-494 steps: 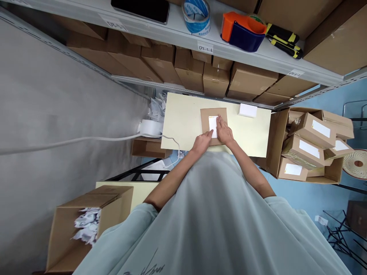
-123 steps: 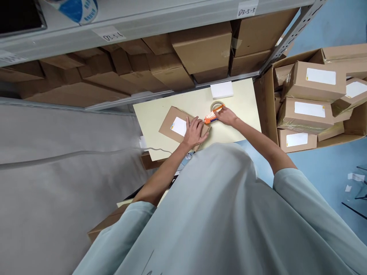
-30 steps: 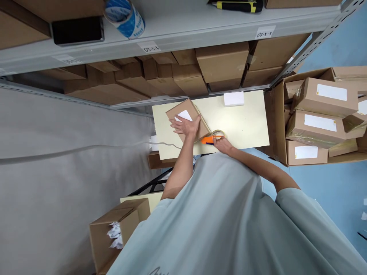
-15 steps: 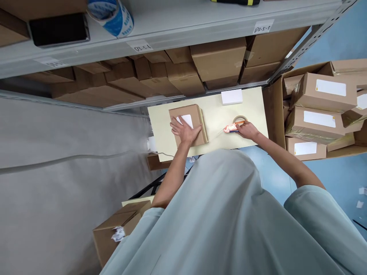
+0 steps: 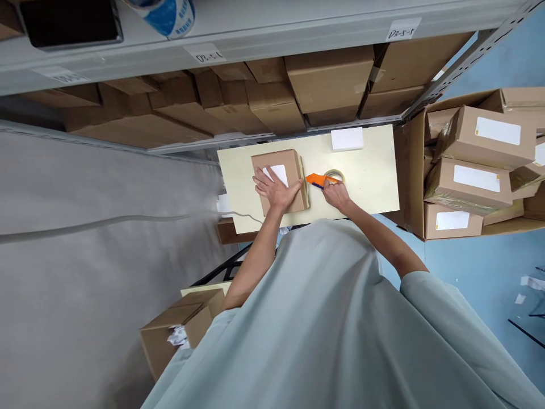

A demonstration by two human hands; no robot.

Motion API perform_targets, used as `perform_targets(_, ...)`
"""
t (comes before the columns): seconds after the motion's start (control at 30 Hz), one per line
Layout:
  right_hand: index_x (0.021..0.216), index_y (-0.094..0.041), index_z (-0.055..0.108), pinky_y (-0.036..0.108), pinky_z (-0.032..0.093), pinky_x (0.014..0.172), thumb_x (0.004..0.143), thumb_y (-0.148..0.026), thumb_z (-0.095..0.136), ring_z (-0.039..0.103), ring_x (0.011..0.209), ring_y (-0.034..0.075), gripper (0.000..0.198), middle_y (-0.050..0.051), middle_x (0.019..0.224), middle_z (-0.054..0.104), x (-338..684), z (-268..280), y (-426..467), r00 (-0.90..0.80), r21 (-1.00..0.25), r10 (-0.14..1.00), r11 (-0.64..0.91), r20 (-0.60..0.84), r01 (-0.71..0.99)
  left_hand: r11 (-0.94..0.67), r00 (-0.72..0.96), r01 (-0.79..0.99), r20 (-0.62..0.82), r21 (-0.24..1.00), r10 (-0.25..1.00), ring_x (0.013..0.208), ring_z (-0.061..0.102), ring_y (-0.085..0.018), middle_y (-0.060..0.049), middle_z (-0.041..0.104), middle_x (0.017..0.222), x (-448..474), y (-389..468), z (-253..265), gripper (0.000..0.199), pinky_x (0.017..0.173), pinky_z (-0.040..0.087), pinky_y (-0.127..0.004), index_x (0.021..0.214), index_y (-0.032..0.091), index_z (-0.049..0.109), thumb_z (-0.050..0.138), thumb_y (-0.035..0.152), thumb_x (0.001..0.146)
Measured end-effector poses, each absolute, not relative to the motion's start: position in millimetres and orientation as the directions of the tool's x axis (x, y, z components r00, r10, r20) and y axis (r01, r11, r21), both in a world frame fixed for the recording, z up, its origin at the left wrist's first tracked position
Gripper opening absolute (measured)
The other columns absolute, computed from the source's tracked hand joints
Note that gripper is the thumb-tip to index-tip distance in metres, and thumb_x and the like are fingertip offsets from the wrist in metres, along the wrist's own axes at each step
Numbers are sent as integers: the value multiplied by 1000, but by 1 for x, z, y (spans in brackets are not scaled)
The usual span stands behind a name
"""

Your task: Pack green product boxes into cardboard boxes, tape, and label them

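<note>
On the cream table (image 5: pixel 370 187) lies a small cardboard box (image 5: pixel 292 162) with a white label (image 5: pixel 279 173) on its top. My left hand (image 5: pixel 277 194) lies flat over the label and box top, fingers spread. In my closed right hand (image 5: pixel 335 194) is an orange tape dispenser (image 5: pixel 317 180) carrying a tape roll (image 5: pixel 339 175). Its front end sits at the box's right side; whether it touches cannot be made out. A white box (image 5: pixel 347 139) rests at the table's back edge.
Right of the table stands a large carton (image 5: pixel 413 182) filled with labelled parcels (image 5: pixel 489 139). Shelving (image 5: pixel 264 42) with cardboard boxes runs behind. A grey cable (image 5: pixel 140 218) crosses at left, and an open carton (image 5: pixel 170 324) stands lower left.
My right hand has brought the tape dispenser leftward up to the box's right side. Earlier a strip of tape stretched between them. My left hand stays on the box.
</note>
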State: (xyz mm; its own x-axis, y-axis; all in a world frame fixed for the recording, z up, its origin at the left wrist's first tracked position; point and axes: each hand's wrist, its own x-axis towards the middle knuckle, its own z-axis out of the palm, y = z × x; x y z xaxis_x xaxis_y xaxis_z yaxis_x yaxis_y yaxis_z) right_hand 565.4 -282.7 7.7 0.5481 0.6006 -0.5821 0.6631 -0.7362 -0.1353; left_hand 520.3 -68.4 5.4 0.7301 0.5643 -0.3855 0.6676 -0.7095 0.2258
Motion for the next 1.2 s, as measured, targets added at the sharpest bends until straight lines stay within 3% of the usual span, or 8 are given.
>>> perform_targets(0.17,149,10,55,42,59,92,118,-30,33,78,110,37,56,35,119,77,578,21,-268,754,-108,300,-950,-584,294,-727,749,640,-412,248,519,176,-6,-59,-31,-8,191,516,-71,5,143,138,5,-77,184,7,8,80,76,82)
perform_targets(0.27,155,11,49,44,58,97,118,-33,40,78,114,41,59,36,120,78,601,37,-270,805,-156,242,-970,-542,187,-733,765,623,-407,274,499,176,-7,-60,-32,-8,191,514,-73,8,142,138,3,-78,184,5,10,81,73,82)
perform_targets(0.53,161,5,47,48,59,96,119,-46,42,79,109,43,66,31,118,80,615,104,-282,853,-156,280,-960,-440,234,-615,783,622,-373,485,498,177,-9,-56,-34,3,191,525,-68,39,136,139,2,-78,181,7,23,90,67,78)
perform_targets(0.73,133,-10,71,51,59,100,115,-53,58,77,104,41,49,25,109,81,642,144,-260,862,-218,459,-883,-216,415,-623,921,264,-1,736,389,181,7,-44,-21,25,191,572,-58,106,105,142,14,-71,176,25,39,87,56,88)
perform_targets(0.83,121,-14,75,53,55,108,113,-52,64,73,112,40,41,24,120,80,673,175,-237,833,-259,553,-805,-7,533,-638,913,126,163,760,374,179,18,-43,-20,34,187,605,-44,146,97,142,18,-67,174,25,45,86,50,90)
perform_targets(0.93,125,-13,75,55,52,112,113,-49,66,69,125,42,39,27,140,73,714,212,-207,821,-235,558,-787,120,570,-652,879,39,285,757,384,178,23,-42,-20,37,186,639,-25,182,91,141,21,-65,173,25,45,82,48,93)
perform_targets(1.07,142,-10,69,60,45,119,111,-43,70,62,139,45,45,31,149,67,776,249,-164,812,-164,552,-797,190,581,-654,835,-46,388,755,390,175,31,-39,-20,38,185,679,-1,217,82,140,26,-60,172,24,46,75,46,98)
perform_targets(1.2,142,-8,67,60,45,119,110,-48,70,63,137,45,51,31,143,71,825,256,-136,836,-122,528,-829,148,545,-645,816,-63,411,761,405,172,37,-38,-20,40,184,688,8,227,78,138,31,-59,171,23,47,70,40,99)
